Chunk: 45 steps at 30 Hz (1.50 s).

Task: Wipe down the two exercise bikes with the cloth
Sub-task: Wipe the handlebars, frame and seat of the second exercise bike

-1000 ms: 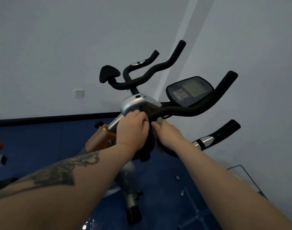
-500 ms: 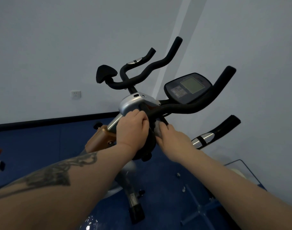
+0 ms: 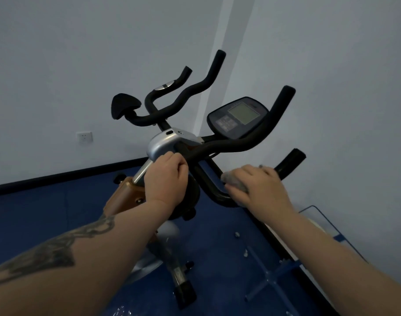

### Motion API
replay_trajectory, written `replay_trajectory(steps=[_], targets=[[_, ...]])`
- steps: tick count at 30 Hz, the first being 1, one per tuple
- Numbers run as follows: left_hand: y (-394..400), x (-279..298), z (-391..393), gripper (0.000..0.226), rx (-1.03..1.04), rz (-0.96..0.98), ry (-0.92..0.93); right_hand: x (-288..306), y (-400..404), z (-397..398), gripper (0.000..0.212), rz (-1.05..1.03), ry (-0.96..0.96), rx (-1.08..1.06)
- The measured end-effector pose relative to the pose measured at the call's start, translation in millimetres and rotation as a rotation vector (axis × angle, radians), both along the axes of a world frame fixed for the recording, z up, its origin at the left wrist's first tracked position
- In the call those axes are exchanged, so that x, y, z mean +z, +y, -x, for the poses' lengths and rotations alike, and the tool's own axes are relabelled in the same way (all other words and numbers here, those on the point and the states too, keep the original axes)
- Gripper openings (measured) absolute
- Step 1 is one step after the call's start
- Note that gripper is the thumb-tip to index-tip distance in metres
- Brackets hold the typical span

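The exercise bike (image 3: 172,142) is standing on the blue floor (image 3: 35,215) near the corner of two pale walls, and only its upper part with the handlebars is showing well. The cloth (image 3: 234,182), grey and crumpled, is lying on the lower right handlebar (image 3: 217,192), and the right hand (image 3: 261,190) is gripping it there, with the fingers curling over the cloth and the bar together. The left hand (image 3: 166,180) is clenching around the stem just below the silver housing (image 3: 163,144), where the black handlebars are joining. The console (image 3: 238,117) with its grey screen is sitting above and to the right of the housing, between the upper bars. A black pad (image 3: 124,108) is standing out at the left end of the far handlebar. An orange-brown part of the frame (image 3: 124,197) is showing below the left hand. On the left wall a white socket (image 3: 84,136) is sitting above the dark skirting. At the lower right, near the wall, a blue metal frame (image 3: 274,277) is lying on the floor.
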<state>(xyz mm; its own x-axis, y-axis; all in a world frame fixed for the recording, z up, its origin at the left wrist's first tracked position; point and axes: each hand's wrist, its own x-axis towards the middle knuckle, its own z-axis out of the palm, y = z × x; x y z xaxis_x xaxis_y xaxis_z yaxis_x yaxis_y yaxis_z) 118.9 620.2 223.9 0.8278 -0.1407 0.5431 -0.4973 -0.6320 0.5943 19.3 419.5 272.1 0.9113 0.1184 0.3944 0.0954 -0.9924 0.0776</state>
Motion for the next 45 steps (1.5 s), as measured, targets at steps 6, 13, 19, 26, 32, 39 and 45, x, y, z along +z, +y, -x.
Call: replay_trajectory(steps=[6, 13, 19, 26, 32, 39, 45], targets=[[0, 0, -1, 0.018, -0.026, 0.0, 0.003, -35, 15, 15, 0.021, 0.057, -0.159, 0.081], [0, 0, -1, 0.018, 0.002, -0.014, 0.038, -32, -3, 12, 0.021, -0.307, -0.387, -0.234], [0, 0, -2, 0.017, -0.004, -0.003, 0.012, 0, -44, 13, 0.022, 0.009, -0.24, 0.037], [1, 3, 1, 0.015, -0.013, -0.092, -0.079, -37, 17, 23, 0.022, -0.23, -0.257, -0.105], [1, 33, -10, 0.02, -0.264, -0.411, -0.13, 7, -33, 11, 0.016, -0.154, -0.191, -0.095], [-56, 59, -4, 0.023, -0.673, -0.367, 0.14, -45, 30, 8, 0.031, -0.511, -0.441, -0.389], [-71, 31, -9, 0.031, -0.628, -0.722, 0.281, 5, -30, -16, 0.037, -0.371, -0.514, -0.54]])
